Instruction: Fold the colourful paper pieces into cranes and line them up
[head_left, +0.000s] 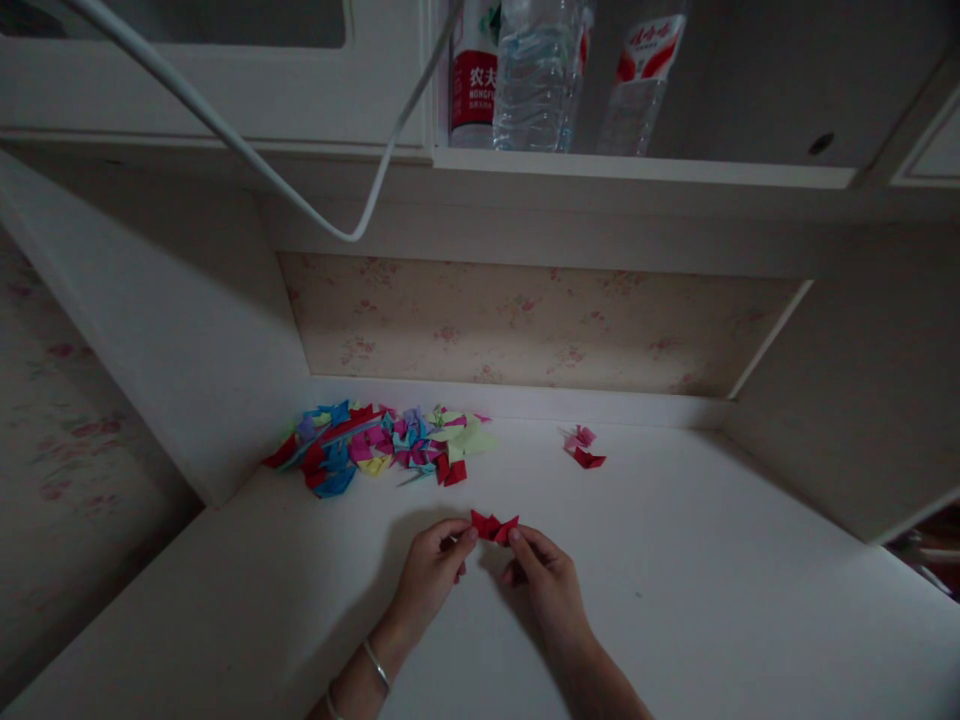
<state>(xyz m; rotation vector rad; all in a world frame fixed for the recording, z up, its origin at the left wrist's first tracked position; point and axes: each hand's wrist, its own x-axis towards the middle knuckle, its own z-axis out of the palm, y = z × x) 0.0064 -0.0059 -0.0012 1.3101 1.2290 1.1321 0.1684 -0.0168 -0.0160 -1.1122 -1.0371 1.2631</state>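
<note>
L hand; R hand—pinching origami

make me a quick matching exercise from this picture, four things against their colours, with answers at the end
Things
1. folded paper between the left hand and right hand
2. paper pile at the back left of the white surface
3. bangles
4. wallpaper behind the surface

Colours
a. beige with pinkish flowers
b. red
c. silvery
d. many colours

Pairs: 1-b, 2-d, 3-c, 4-a
</note>
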